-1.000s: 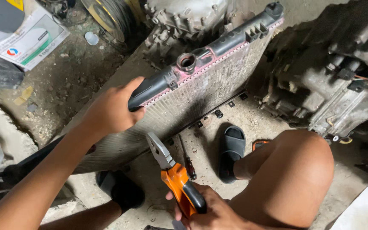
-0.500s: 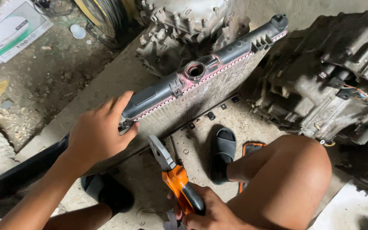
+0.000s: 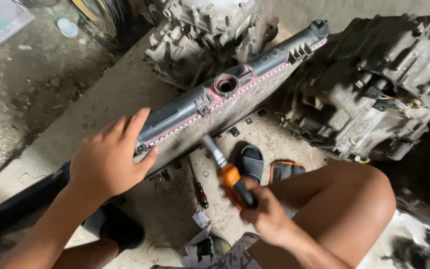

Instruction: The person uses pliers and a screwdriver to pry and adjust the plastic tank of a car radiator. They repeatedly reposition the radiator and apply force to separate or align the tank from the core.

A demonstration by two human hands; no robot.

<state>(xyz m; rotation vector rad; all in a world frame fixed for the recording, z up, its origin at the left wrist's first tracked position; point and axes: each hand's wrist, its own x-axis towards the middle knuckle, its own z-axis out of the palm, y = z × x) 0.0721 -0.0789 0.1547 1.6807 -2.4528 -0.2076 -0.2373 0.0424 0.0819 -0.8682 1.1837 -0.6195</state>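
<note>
The radiator (image 3: pixel 225 107) leans tilted across the middle of the frame. The left hand (image 3: pixel 108 159) clamps over its black top tank at centre left; the right hand (image 3: pixel 265 214), lower centre, grips orange-handled pliers (image 3: pixel 227 174), nose blurred near the pink seam. Looks like the crimped edge is being worked; next calls for seating the nose squarely.

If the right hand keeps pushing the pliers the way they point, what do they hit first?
Most likely the radiator, near its pink seam: the right hand aims the pliers up-left at it. Depth is unclear and the tip is blurred.
</note>
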